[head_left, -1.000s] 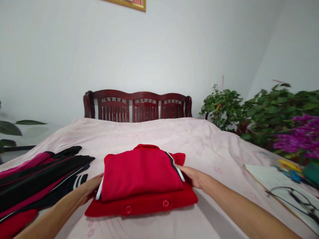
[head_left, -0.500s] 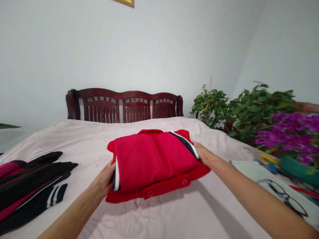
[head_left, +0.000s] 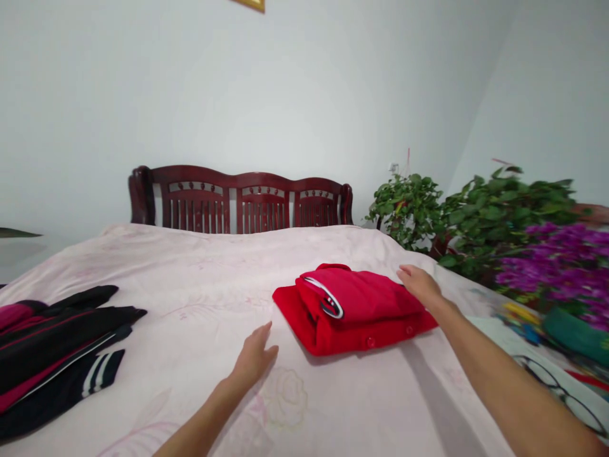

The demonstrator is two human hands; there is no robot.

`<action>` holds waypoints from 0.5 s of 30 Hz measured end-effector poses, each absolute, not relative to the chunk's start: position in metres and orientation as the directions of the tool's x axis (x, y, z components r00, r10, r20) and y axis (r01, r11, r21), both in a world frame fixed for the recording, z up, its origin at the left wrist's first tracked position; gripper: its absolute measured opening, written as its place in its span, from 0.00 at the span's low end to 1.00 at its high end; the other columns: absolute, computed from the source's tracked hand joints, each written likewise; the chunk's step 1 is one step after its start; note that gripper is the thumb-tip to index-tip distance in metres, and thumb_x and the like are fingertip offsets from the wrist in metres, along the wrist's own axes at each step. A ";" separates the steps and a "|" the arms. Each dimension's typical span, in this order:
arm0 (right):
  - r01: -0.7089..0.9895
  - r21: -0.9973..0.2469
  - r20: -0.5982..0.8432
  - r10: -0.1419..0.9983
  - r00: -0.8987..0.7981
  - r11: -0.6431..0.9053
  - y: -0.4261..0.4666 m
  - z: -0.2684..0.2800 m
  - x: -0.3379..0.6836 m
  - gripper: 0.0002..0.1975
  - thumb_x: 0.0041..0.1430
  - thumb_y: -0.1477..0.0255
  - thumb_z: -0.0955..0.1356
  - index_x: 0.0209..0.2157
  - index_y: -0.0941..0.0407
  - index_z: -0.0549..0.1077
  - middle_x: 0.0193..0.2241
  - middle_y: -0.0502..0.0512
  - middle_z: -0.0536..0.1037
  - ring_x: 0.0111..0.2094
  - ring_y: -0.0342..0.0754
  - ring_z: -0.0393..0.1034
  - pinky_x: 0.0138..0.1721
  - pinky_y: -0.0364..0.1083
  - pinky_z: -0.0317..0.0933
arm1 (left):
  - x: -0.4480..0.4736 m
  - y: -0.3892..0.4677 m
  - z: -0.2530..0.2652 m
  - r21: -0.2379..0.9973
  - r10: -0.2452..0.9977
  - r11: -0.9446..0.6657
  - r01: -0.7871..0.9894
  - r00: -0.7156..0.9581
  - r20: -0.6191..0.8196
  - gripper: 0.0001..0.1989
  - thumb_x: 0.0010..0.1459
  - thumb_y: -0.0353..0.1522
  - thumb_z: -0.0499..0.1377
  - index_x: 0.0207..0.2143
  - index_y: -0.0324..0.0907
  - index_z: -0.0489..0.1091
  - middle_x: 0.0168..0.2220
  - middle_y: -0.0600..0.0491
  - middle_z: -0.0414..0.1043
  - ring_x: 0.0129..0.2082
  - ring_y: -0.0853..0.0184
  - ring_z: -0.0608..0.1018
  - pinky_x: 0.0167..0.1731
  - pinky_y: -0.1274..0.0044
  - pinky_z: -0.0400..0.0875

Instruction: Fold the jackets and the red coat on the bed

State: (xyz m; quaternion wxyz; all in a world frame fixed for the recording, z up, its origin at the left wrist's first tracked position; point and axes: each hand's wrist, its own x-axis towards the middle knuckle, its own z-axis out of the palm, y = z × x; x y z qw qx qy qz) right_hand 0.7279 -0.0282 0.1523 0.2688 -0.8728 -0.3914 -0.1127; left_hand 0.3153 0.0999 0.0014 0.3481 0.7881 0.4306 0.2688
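Folded red clothes (head_left: 366, 317) lie on the bed in front of me, right of the middle. A pinkish-red piece with white and dark trim is on top, and a brighter red one with round buttons shows beneath. My left hand (head_left: 257, 352) holds nothing; its thumb and fingers are apart over the sheet, left of the clothes. At their right end is my right hand (head_left: 421, 285), fingers stretched out and pointing left, no cloth gripped. Whether it touches the fabric, I cannot tell.
A black and magenta garment with white stripes (head_left: 57, 349) lies at the left on the pale sheet (head_left: 214, 273). Behind stands a dark wooden headboard (head_left: 261, 197). Green plants (head_left: 509, 209), purple flowers (head_left: 556, 266) and eyeglasses (head_left: 561, 387) are at the right.
The folded clothes, held between both hands before, have come down to the right onto the bed. Both hands have let go, and the left hand has drawn apart from them.
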 end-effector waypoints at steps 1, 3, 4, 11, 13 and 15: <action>0.778 -0.360 0.414 0.658 0.628 -0.516 -0.021 0.148 0.714 0.23 0.63 0.66 0.61 0.55 0.62 0.72 0.54 0.66 0.74 0.56 0.56 0.68 0.57 0.52 0.60 | 0.305 0.100 -0.004 0.707 0.855 -0.446 0.549 0.496 0.153 0.29 0.51 0.27 0.57 0.58 0.34 0.67 0.58 0.40 0.70 0.61 0.55 0.69 0.63 0.63 0.58; 0.873 -0.262 0.466 0.739 0.488 -0.412 -0.008 0.139 0.678 0.25 0.66 0.62 0.58 0.60 0.58 0.67 0.60 0.61 0.69 0.61 0.54 0.61 0.62 0.53 0.53 | 0.285 0.097 -0.012 0.571 0.823 -0.534 0.624 0.539 0.179 0.28 0.52 0.28 0.56 0.57 0.34 0.68 0.58 0.40 0.70 0.61 0.54 0.68 0.63 0.61 0.57; 0.913 -0.185 0.490 0.771 0.407 -0.364 -0.002 0.132 0.658 0.26 0.67 0.60 0.57 0.62 0.55 0.65 0.62 0.59 0.66 0.64 0.56 0.56 0.64 0.56 0.49 | 0.276 0.094 -0.014 0.511 0.802 -0.571 0.642 0.568 0.182 0.27 0.52 0.28 0.55 0.57 0.35 0.69 0.58 0.40 0.70 0.62 0.54 0.68 0.63 0.60 0.57; 0.943 -0.045 0.321 0.889 0.326 -0.330 0.018 0.054 0.574 0.27 0.69 0.57 0.54 0.66 0.46 0.56 0.67 0.52 0.58 0.68 0.60 0.44 0.61 0.71 0.42 | 0.194 0.074 -0.039 0.267 0.707 -0.706 0.656 0.634 0.313 0.27 0.51 0.28 0.58 0.55 0.46 0.72 0.58 0.48 0.71 0.61 0.53 0.69 0.59 0.60 0.66; 0.928 -0.043 0.353 0.863 0.361 -0.371 0.016 0.049 0.566 0.28 0.69 0.57 0.54 0.66 0.48 0.57 0.66 0.55 0.59 0.67 0.61 0.45 0.62 0.70 0.41 | 0.168 0.069 -0.049 0.204 0.683 -0.725 0.657 0.649 0.336 0.26 0.53 0.30 0.59 0.56 0.49 0.71 0.59 0.50 0.70 0.60 0.53 0.70 0.57 0.61 0.69; 0.924 -0.032 0.403 0.842 0.360 -0.380 0.011 0.052 0.552 0.28 0.68 0.57 0.56 0.66 0.51 0.58 0.66 0.59 0.60 0.67 0.62 0.46 0.62 0.68 0.40 | 0.148 0.065 -0.059 0.145 0.658 -0.736 0.662 0.648 0.383 0.24 0.57 0.33 0.58 0.57 0.51 0.70 0.60 0.51 0.69 0.60 0.55 0.70 0.56 0.62 0.71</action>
